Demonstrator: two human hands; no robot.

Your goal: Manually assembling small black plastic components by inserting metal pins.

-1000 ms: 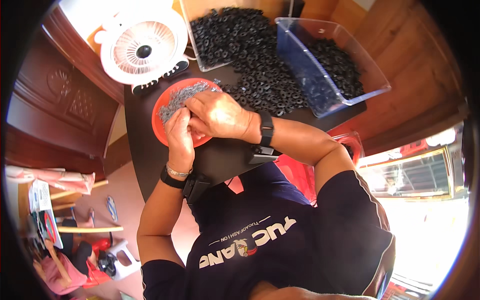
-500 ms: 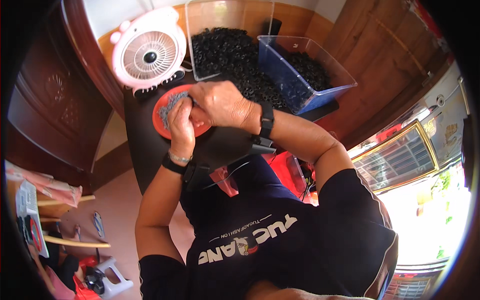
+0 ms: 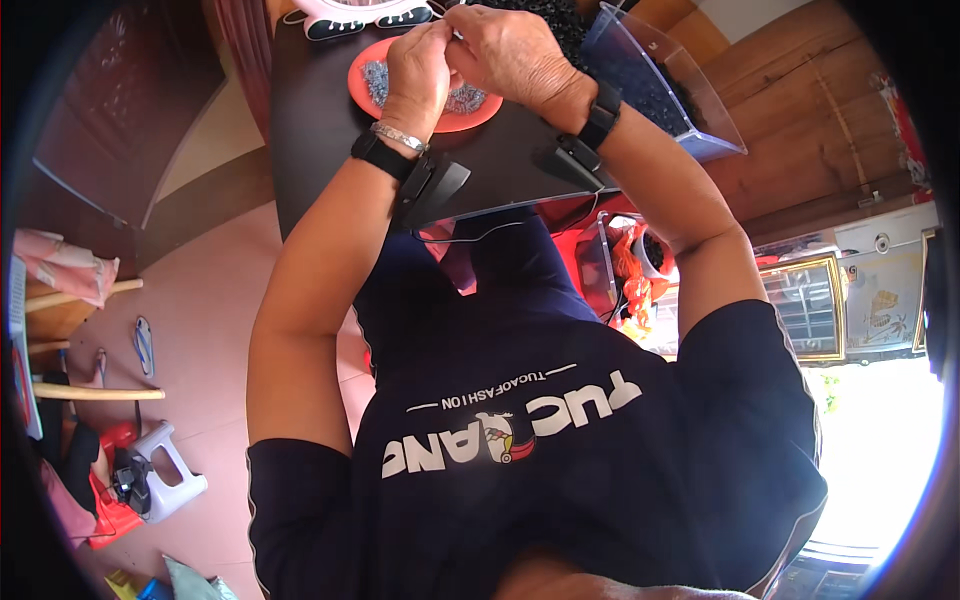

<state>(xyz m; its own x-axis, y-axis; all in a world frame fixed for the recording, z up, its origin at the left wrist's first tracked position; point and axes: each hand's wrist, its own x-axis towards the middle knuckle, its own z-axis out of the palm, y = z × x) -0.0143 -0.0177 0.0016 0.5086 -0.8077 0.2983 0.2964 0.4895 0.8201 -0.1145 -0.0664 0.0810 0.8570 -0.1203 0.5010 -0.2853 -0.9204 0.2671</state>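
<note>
Both my hands meet above the far part of an orange-red plate (image 3: 458,124) holding many small grey metal pieces (image 3: 466,99). My left hand (image 3: 416,78) is cupped, its fingers curled in against the other hand. Closed in a pinch, my right hand (image 3: 515,58) presses its fingertips to the left ones. Whatever lies between the fingers is hidden. Behind my right hand shows part of a heap of small black parts (image 3: 567,28).
A bluish clear plastic bin (image 3: 640,85) stands right of my right hand on the dark table (image 3: 318,120). The pink fan (image 3: 365,14) sits at the far edge. A thin cable (image 3: 470,238) hangs by my lap, and a red container (image 3: 570,255) stands below the table.
The view has tilted toward my body, so the table sits higher in it. My joined hands have shifted from over the plate's middle toward its far rim, still closed together.
</note>
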